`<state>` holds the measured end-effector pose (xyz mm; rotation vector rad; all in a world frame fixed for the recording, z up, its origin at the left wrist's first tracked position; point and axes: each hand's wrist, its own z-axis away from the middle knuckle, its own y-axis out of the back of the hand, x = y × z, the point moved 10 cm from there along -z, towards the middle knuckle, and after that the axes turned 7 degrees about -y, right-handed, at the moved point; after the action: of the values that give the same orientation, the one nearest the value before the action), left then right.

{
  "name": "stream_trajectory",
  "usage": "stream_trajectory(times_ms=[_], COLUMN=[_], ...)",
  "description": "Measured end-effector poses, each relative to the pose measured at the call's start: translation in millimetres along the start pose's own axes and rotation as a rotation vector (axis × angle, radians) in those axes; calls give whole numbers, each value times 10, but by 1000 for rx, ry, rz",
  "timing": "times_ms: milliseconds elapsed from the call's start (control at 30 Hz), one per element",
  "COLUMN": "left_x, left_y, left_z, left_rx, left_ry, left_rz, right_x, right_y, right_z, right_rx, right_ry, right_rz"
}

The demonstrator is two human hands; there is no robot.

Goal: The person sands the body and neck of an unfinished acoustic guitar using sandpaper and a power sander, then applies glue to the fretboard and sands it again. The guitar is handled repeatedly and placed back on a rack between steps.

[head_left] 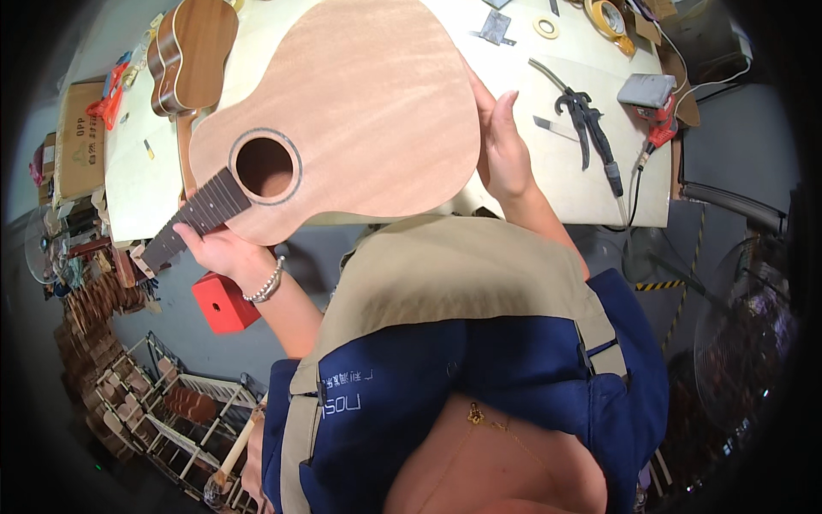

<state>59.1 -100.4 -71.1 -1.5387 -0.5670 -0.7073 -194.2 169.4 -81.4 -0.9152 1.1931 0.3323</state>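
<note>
An unfinished pale-wood guitar, with a dark ring round its sound hole, lies tilted across my front, its top facing up. My left hand is wrapped round the neck beside the body, the thumb on the dark fretboard and the fingers hidden beneath. Against the wide end of the body, my right hand grips the side, its thumb raised and its fingers partly hidden behind the wood. No strings show. The headstock end points to the lower left.
A pale worktable carries a second, smaller guitar, an air blow gun, a red corded sander, a blade and tape rolls. Below the neck stands a red box. Racks of wooden parts fill the lower left.
</note>
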Motion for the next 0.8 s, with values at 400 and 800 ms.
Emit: stream_trajectory(times_ms=[400, 800], left_x=[-26, 134], left_y=[-375, -477], left_z=[72, 180], left_rx=[-162, -246], left_ry=[82, -67], left_rz=[-128, -405], right_x=[246, 821], right_y=[439, 898], right_z=[33, 178], right_rx=[240, 339], right_ry=[-345, -643], right_rz=[177, 144])
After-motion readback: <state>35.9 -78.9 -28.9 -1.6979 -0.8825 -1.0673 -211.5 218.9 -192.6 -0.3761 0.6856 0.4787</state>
